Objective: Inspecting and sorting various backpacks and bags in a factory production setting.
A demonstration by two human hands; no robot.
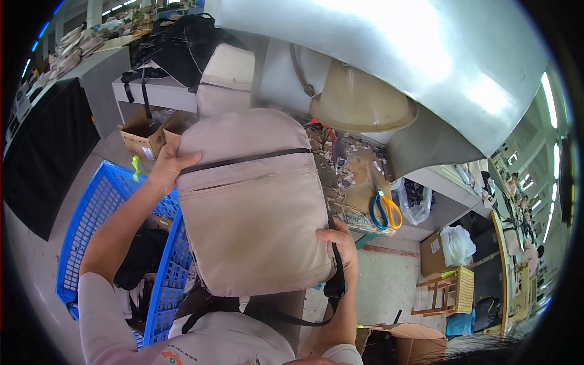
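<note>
A flat beige fabric bag (255, 225) with a rounded top and a dark zipper line across it is held up in front of me. My left hand (167, 167) grips its upper left edge, thumb on the front and fingers behind. Down at the lower right edge, my right hand (340, 243) pinches the bag's side, thumb on the front. Beside that hand a black strap (334, 286) with a buckle hangs from the bag and loops below it toward my lap. The bag's back is hidden from me.
A blue plastic crate (164, 286) with dark items stands at my left. Ahead, a scrap-strewn bench (359, 176) carries scissors (386, 210) beneath a metal hood (359, 100). Another beige bag (225, 79) lies on the far table. A wooden stool (453, 292) and cardboard boxes stand right.
</note>
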